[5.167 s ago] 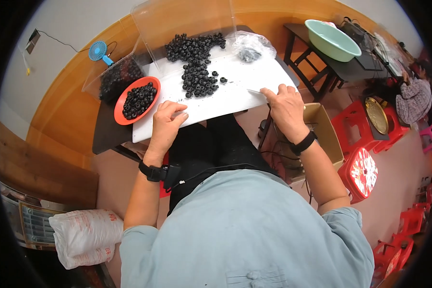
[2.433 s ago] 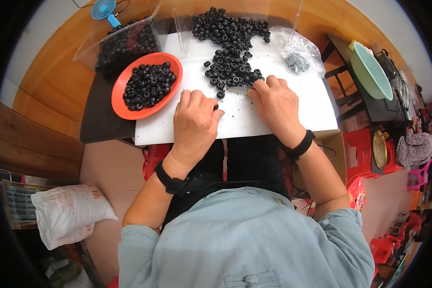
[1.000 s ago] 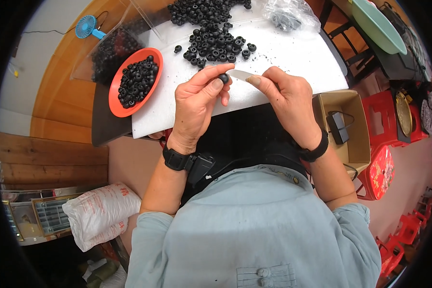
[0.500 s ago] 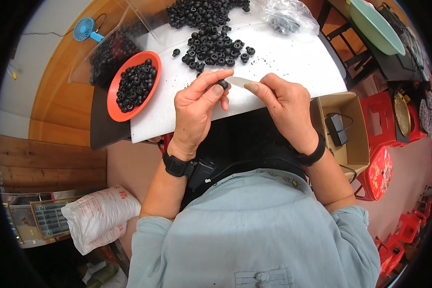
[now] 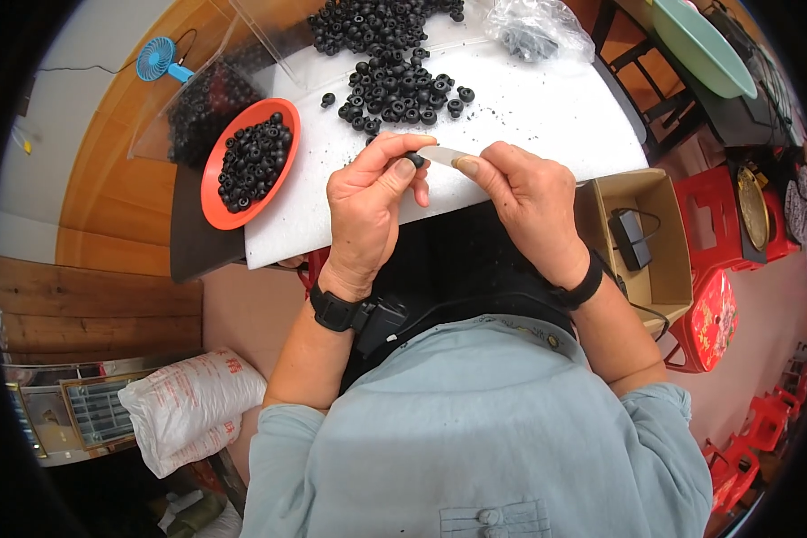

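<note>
Between the thumb and fingers of my left hand (image 5: 364, 204) is a small round black rubber-like part (image 5: 415, 160). My right hand (image 5: 540, 199) pinches a short pale blade (image 5: 442, 156), its tip at the edge of that part. The blade's handle end is hidden in my fingers. Both hands are over the near edge of a white foam-like board (image 5: 569, 130). Beyond them lies a loose heap of similar black parts (image 5: 390, 90), with small dark crumbs scattered beside it. To the left, an orange-red bowl (image 5: 210, 199) holds many more such parts.
A clear plastic bag (image 5: 542, 31) lies at the board's far right. A clear bin (image 5: 211, 99) with black parts stands behind the bowl. On the right are a cardboard box (image 5: 663, 269) with a black adapter (image 5: 632, 240) and red stools (image 5: 710, 318). A blue fan (image 5: 157, 58) is far left.
The blade in my right hand has shifted slightly left, closer onto the black part. My left hand keeps its pinch, nearly in place.
</note>
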A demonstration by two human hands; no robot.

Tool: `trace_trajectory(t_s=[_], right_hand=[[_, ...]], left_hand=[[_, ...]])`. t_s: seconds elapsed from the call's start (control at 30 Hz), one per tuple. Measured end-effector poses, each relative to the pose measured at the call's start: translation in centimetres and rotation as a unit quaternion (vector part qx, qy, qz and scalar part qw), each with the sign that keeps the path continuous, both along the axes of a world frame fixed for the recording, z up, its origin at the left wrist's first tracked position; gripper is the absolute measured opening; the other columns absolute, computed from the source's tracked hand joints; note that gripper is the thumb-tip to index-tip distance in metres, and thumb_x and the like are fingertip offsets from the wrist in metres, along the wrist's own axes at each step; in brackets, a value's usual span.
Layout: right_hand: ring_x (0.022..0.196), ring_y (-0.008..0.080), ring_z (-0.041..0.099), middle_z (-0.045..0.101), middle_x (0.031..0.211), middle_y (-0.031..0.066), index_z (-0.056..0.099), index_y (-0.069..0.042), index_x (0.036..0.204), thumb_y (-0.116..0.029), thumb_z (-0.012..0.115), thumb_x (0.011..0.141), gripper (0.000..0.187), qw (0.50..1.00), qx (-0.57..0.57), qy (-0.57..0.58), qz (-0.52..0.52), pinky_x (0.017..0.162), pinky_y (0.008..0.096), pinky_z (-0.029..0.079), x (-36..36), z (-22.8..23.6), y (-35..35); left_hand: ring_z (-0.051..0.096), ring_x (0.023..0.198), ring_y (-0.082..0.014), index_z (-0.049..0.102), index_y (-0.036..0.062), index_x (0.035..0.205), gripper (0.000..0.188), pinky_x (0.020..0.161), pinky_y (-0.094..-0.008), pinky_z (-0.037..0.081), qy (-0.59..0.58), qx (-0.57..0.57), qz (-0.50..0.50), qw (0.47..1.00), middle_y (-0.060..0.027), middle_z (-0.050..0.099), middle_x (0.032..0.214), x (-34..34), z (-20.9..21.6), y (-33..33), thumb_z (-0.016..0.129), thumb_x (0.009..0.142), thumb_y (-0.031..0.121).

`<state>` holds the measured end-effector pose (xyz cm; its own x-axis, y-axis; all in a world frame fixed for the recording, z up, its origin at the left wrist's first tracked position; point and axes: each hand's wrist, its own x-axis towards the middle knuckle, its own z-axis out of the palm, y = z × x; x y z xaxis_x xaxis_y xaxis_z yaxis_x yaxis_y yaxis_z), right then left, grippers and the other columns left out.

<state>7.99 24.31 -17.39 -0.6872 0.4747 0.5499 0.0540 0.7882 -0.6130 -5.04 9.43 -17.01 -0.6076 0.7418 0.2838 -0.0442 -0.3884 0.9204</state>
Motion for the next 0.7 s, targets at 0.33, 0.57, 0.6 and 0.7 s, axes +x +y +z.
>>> trace_trajectory(t_s=[0.33,0.57,0.6,0.7], right_hand=[[0.052,0.0242,0.058,0.058,0.062,0.0099,0.066,-0.008,0.078,-0.036,0.07,0.099,0.035,1.0,0.002,0.027,0.007,0.05,0.0386,0.042,0.1,-0.8,0.0],[0.056,0.0073,0.044,0.047,0.058,-0.0025,0.071,0.0,0.085,-0.027,0.07,0.101,0.031,0.917,-0.381,0.08,0.093,0.051,0.03,0.036,1.2,0.4,1.5],[0.053,0.0108,0.046,0.051,0.057,0.0019,0.072,-0.001,0.085,-0.029,0.07,0.101,0.032,0.942,-0.321,0.074,0.06,0.051,0.0313,0.038,1.3,0.5,1.4],[0.051,0.0184,0.05,0.054,0.058,0.0091,0.072,-0.003,0.086,-0.031,0.07,0.1,0.031,0.984,-0.145,0.1,-0.017,0.052,0.0341,0.04,1.9,0.8,1.9]], left_hand=[[0.059,0.078,-0.0141,0.07,-0.0077,0.119,0.022,0.073,-0.0257,0.05,-0.015,0.012,0.017,1.0,-0.0069,0.063,0.1,0.6,-0.1,0.7,0.056,0.104,0.002],[0.062,0.092,-0.0188,0.065,-0.009,0.13,0.03,0.075,-0.0319,0.054,-0.015,0.025,-0.012,1.0,-0.0114,0.066,0.108,0.6,0.8,0.0,0.055,0.105,0.004],[0.062,0.092,-0.0188,0.065,-0.009,0.13,0.03,0.075,-0.0319,0.054,-0.011,0.025,-0.009,1.0,-0.0114,0.066,0.108,0.7,0.9,-0.3,0.055,0.105,0.004],[0.063,0.091,-0.0178,0.066,-0.0083,0.129,0.029,0.072,-0.0309,0.054,0.005,0.024,0.021,0.999,-0.0113,0.068,0.107,0.4,1.5,-1.9,0.057,0.104,0.002]])
